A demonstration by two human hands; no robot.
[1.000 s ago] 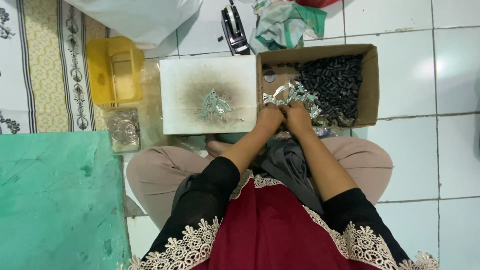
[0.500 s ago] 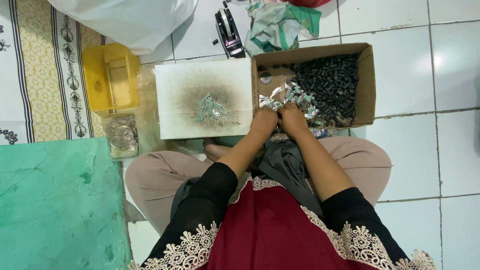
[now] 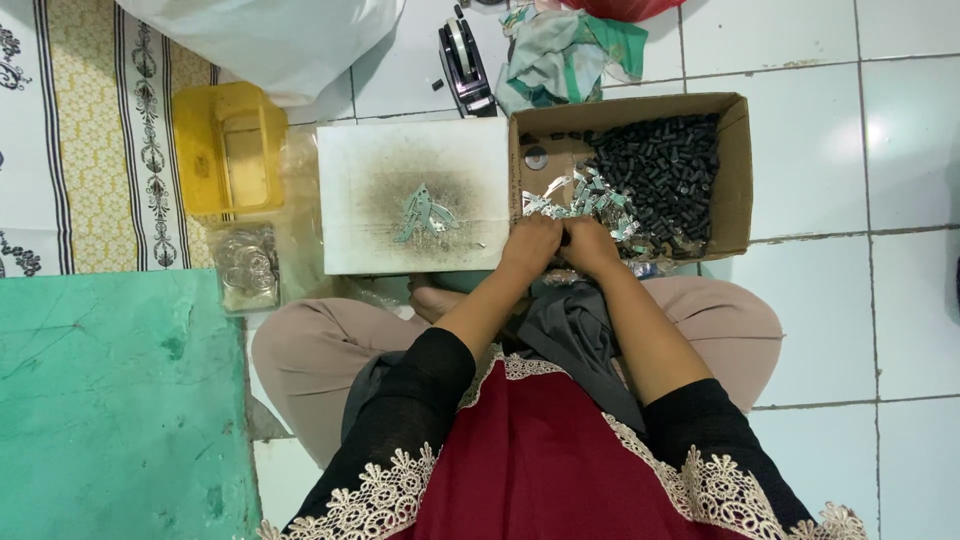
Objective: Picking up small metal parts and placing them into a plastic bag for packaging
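Note:
I sit cross-legged on a tiled floor. My left hand (image 3: 530, 243) and my right hand (image 3: 590, 245) are pressed together at the near edge of a cardboard box (image 3: 738, 170). Both have their fingers closed around something small that I cannot make out. Just beyond my fingers lies a heap of silvery metal pieces (image 3: 580, 200), and behind it a pile of small black parts (image 3: 660, 170). Left of the box is a smudged white board (image 3: 370, 220) with a few metal pieces (image 3: 425, 212) on it.
A yellow plastic container (image 3: 230, 150) and a clear bag of small parts (image 3: 248, 268) lie left of the board. A black tape dispenser (image 3: 465, 65), a crumpled cloth (image 3: 560, 55) and a white bag (image 3: 270, 35) lie beyond. A green mat (image 3: 110, 400) covers the near left.
My hands have drawn back slightly from the heap of silvery pieces toward the box's near edge. The camera has tilted a little.

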